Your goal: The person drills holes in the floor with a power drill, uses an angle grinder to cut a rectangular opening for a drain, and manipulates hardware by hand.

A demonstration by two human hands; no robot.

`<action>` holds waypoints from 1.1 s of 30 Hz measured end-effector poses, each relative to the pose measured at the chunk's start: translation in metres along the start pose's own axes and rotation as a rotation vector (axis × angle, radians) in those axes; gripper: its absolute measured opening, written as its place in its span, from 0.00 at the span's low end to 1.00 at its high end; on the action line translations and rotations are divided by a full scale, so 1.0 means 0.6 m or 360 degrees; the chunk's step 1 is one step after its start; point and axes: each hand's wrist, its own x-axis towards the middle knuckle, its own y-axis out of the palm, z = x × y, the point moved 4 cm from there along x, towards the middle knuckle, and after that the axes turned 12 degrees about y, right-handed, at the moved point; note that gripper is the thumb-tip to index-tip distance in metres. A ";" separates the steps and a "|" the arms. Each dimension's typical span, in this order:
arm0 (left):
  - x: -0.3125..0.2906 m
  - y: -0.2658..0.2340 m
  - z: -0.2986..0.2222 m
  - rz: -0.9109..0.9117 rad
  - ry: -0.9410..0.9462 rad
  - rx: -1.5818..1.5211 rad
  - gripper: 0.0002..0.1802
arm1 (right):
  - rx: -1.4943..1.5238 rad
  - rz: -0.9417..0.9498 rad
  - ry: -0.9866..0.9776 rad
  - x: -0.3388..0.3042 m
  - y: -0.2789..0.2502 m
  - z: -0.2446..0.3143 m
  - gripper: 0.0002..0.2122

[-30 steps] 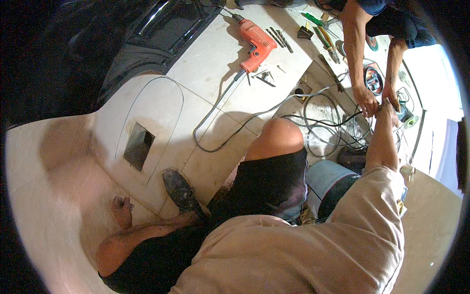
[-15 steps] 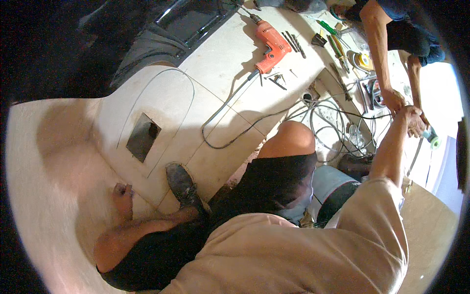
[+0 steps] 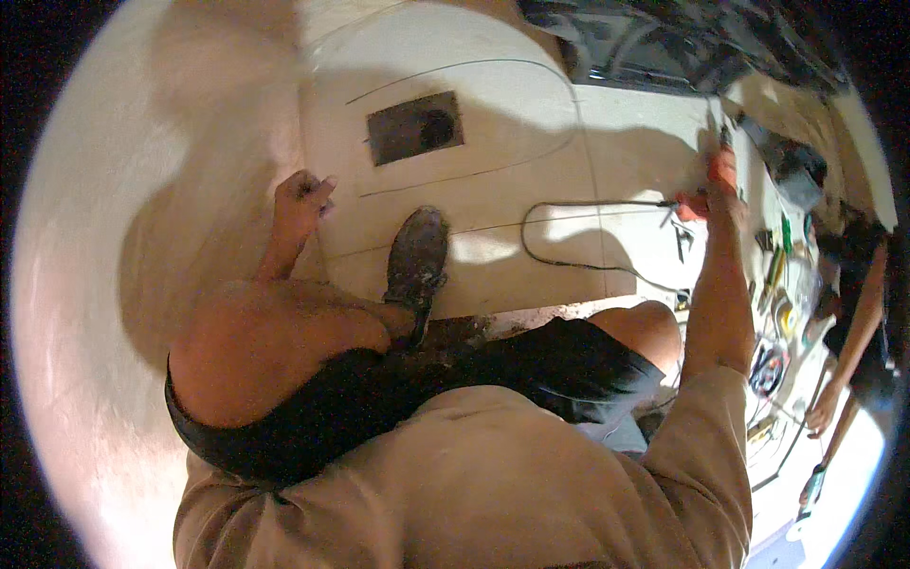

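My right arm reaches out to an orange-red corded power drill [image 3: 723,169] on the tiled floor. My right hand [image 3: 728,207] is closed over the drill's body and partly hides it. The drill's chuck end faces away from me, and its dark cord [image 3: 607,203] runs left, then loops back. To the left, my left hand [image 3: 301,197] is held with curled fingers by my raised knee. What those fingers hold, if anything, is hidden. In front of it is a dark rectangular floor opening [image 3: 384,133] with a round hole, and a thin U-shaped wire [image 3: 502,62] lies around it.
My dark shoe [image 3: 417,254] stands on the tiles. A glossy black panel [image 3: 654,62] is at the far right. Hand tools, including a green-handled one [image 3: 786,232], and a tape roll [image 3: 785,318] lie to the right, near another person's hand [image 3: 823,410].
My right hand has left the other person's hands and moved onto the drill. The view has turned to the right, and the other person's hands are now farther from mine.
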 end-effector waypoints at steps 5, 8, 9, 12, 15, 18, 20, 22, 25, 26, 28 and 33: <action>-0.073 -0.042 -0.025 -0.0093 -0.0214 0.0029 0.18 | 0.0838 0.0969 -0.0080 0.015 0.013 -0.009 0.22; -0.117 -0.066 -0.046 -0.0116 -0.0281 0.0136 0.16 | 0.1336 0.1557 0.0088 0.008 0.012 -0.027 0.20; -0.124 -0.073 -0.051 -0.0136 -0.0293 0.0137 0.16 | 0.1440 0.1644 0.0073 0.008 0.008 -0.026 0.20; -0.131 -0.092 -0.064 -0.0211 -0.0229 0.0097 0.15 | 0.1771 0.1830 -0.0192 0.011 -0.013 -0.017 0.17; -0.124 -0.100 -0.062 -0.0228 -0.0300 0.0115 0.15 | 0.2020 0.1800 -0.0260 0.017 -0.035 -0.018 0.21; -0.115 -0.100 -0.067 -0.0142 -0.0219 0.0014 0.15 | 0.2279 0.1687 -0.0299 0.014 -0.065 -0.026 0.24; -0.112 -0.112 -0.077 -0.0260 -0.0292 0.0040 0.14 | 0.2425 0.1631 -0.0348 -0.001 -0.095 -0.034 0.26; -0.119 -0.132 -0.108 -0.0170 -0.0211 -0.0161 0.15 | 0.2529 0.1589 -0.0433 -0.035 -0.138 -0.044 0.28; -0.116 -0.178 -0.172 -0.0014 -0.0101 -0.0422 0.15 | 0.2350 0.1386 -0.0614 -0.134 -0.224 -0.077 0.30; -0.115 -0.184 -0.189 0.0001 -0.0060 -0.0456 0.15 | 0.2373 0.1448 -0.0636 -0.179 -0.255 -0.086 0.29; -0.115 -0.191 -0.218 -0.0019 0.0034 -0.0440 0.15 | 0.2048 0.1268 -0.0080 -0.266 -0.297 -0.114 0.24; -0.135 -0.191 -0.302 -0.0209 0.0377 -0.0309 0.15 | 0.1497 0.1113 -0.0596 -0.501 -0.396 -0.087 0.22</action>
